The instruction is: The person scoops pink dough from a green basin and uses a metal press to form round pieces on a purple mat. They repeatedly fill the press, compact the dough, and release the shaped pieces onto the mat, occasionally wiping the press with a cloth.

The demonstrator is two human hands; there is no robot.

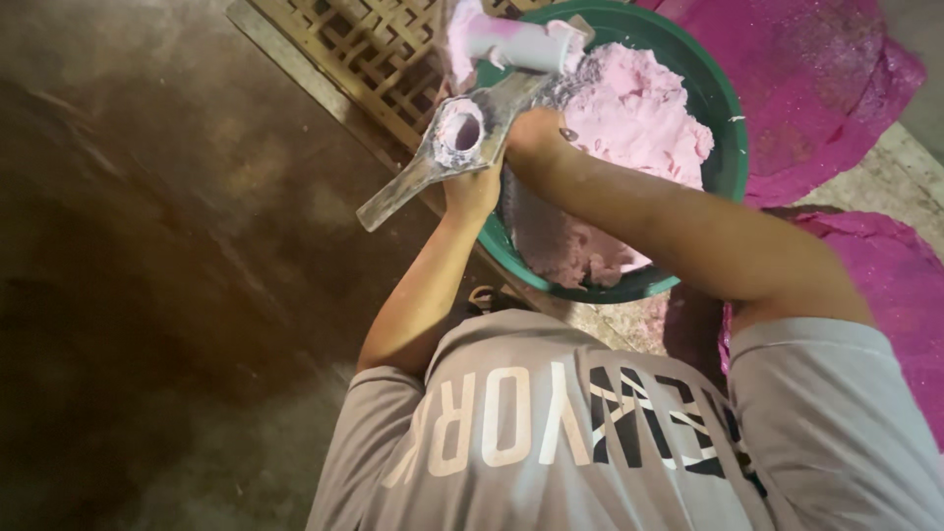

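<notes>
A flat metal press point(433, 157), with a round hole and dusted with pale pink paste, is held over the rim of a green basin point(730, 147). My left hand point(474, 190) grips it from below, next to the hole. My right hand point(536, 133) closes on the bar just beside it, at the basin's edge. A pink-coated cylinder point(521, 44) sticks out above the bar. The basin holds a big lump of soft pink dough point(639, 108).
A wooden lattice frame point(364, 49) lies on the floor behind the press. Magenta-stained cloth point(816, 79) spreads beyond the basin, with more of it point(905, 285) on the right. Dark brown floor point(147, 246) fills the left side.
</notes>
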